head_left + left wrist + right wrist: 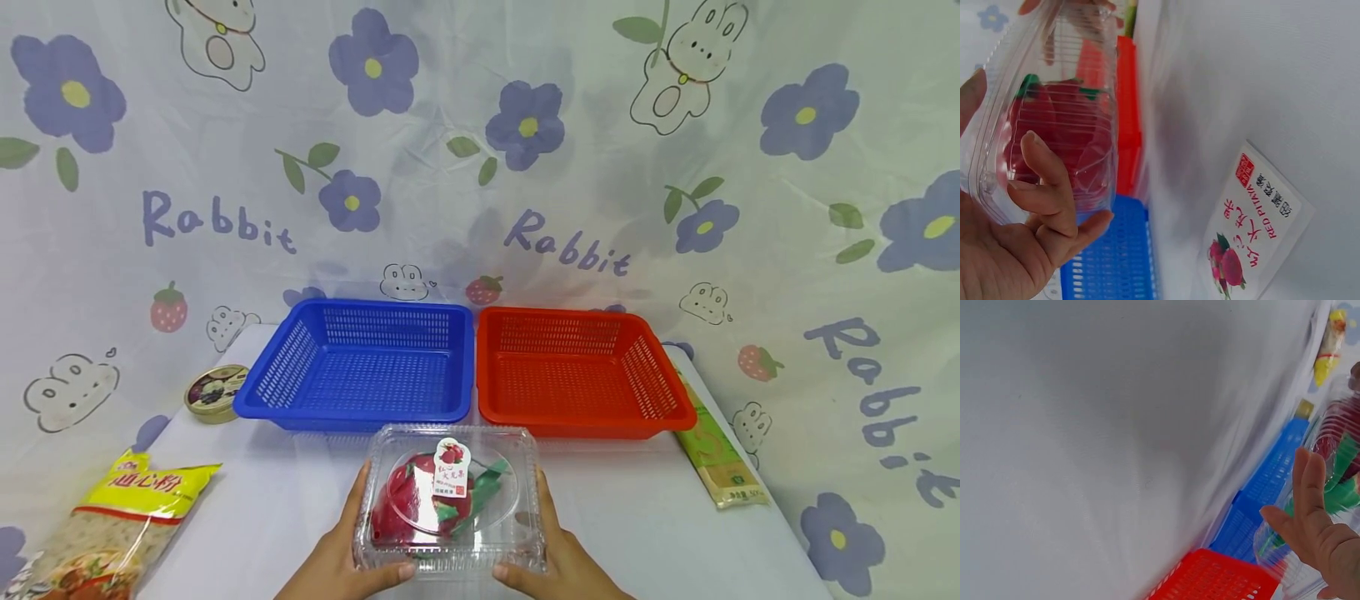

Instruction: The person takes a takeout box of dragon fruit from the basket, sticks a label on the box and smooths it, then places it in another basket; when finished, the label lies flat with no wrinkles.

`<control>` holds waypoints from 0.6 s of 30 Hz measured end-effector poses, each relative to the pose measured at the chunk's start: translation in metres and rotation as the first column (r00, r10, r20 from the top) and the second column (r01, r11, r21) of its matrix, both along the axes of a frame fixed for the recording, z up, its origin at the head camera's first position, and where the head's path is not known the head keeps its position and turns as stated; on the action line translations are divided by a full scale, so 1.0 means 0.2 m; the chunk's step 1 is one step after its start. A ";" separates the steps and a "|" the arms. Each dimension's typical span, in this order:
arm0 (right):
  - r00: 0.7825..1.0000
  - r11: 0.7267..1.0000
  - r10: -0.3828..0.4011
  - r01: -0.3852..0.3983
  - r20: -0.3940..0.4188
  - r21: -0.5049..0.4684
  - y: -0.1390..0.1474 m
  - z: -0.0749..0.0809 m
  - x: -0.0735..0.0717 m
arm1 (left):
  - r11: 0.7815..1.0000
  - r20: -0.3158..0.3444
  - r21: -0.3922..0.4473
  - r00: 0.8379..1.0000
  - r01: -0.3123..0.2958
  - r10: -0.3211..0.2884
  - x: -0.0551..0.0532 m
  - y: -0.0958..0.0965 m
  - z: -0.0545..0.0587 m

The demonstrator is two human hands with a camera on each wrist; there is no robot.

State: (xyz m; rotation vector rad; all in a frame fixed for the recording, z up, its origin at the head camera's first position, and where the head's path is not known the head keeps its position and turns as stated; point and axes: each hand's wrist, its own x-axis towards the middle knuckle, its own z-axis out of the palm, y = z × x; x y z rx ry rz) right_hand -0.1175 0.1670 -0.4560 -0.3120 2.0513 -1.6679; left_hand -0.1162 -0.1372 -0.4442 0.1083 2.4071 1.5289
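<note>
Clear box (452,504) before blue basket (386,375), red basket (558,382) | tin (216,395), yellow-topped bag (123,529) left

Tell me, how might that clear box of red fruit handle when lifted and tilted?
The clear box looks thin-walled, so it would probably flex under a firm squeeze. Its glossy plastic may be slippery. The red fruit sits mostly toward the person's left, with space beside it, so tilting could make it slide.

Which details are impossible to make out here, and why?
- Yellow-topped bag: lower end cut off by the head view's edge.
- Green packet: part hidden behind the red basket, head view.
- Round tin: print too small, head view.
- Clear container: cut off by the right wrist view's right edge.
</note>
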 end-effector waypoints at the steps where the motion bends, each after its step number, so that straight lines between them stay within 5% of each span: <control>1: 1.000 1.000 -0.007 0.007 0.007 -0.008 0.00 0.01 0.00 | 1.000 -0.007 -0.002 1.000 0.001 -0.001 0.00 0.00 0.01; 11: 0.999 0.998 -0.032 0.032 0.003 -0.060 -0.01 0.04 0.02 | 1.000 -0.011 0.017 1.000 0.004 -0.004 0.01 0.01 0.05; 18: 0.998 0.998 -0.059 0.059 -0.018 -0.008 0.00 0.07 0.03 | 1.000 -0.017 -0.023 1.000 0.014 -0.014 0.01 0.01 0.08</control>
